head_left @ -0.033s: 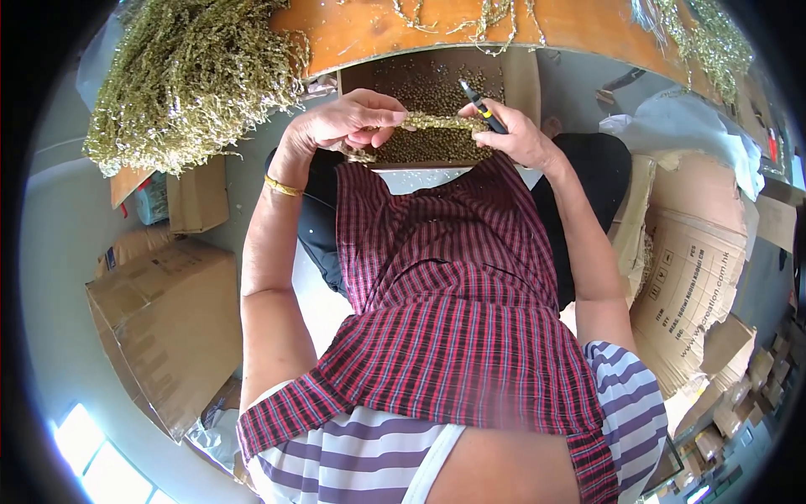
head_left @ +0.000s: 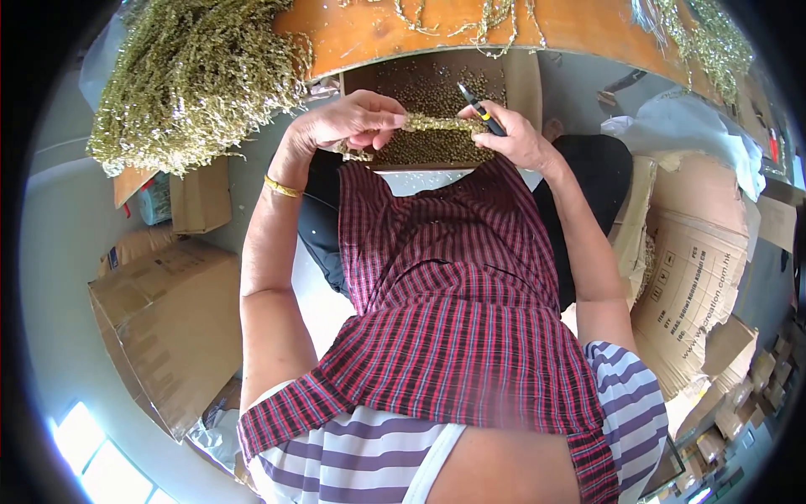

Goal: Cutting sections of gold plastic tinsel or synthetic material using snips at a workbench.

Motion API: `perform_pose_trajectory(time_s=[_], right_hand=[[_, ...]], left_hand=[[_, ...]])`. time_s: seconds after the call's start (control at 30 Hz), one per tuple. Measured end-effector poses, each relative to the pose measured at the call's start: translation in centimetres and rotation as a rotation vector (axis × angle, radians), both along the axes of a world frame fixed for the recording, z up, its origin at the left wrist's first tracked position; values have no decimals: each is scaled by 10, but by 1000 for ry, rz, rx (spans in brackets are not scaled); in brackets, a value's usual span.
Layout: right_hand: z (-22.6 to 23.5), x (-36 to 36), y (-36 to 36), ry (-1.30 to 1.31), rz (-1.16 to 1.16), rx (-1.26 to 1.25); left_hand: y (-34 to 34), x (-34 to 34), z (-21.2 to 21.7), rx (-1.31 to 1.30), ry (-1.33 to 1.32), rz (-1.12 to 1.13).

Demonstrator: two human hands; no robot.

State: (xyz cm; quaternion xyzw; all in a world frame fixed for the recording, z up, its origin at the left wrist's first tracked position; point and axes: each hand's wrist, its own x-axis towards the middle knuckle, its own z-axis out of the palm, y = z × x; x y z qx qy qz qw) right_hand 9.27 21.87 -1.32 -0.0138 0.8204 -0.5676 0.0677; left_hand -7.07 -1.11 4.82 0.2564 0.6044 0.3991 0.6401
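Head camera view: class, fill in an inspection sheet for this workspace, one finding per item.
Surface: orange wooden tabletop, strewn with gold strands.
Job's things: short gold tinsel strand held between both hands; open cardboard box of small gold pieces beneath.
Clutter: big heap of gold tinsel; brown cartons; flattened cardboard.
Grippers: left hand pinches the strand; right hand holds its other end and a black-and-yellow tool.
Cables: nothing seen.
Surroundings: grey floor; plaid apron.
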Motion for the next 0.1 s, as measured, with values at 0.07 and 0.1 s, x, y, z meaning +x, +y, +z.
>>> perform_pose_trajectory(time_s=[0.07,0.1], right_hand=[[-5,-2,3,117,25,-94],[-9,-8,-2,51,38,-164]], left_hand=[[6,16,35,-76,490,-95],[-1,5,59,-92,555,-86]])
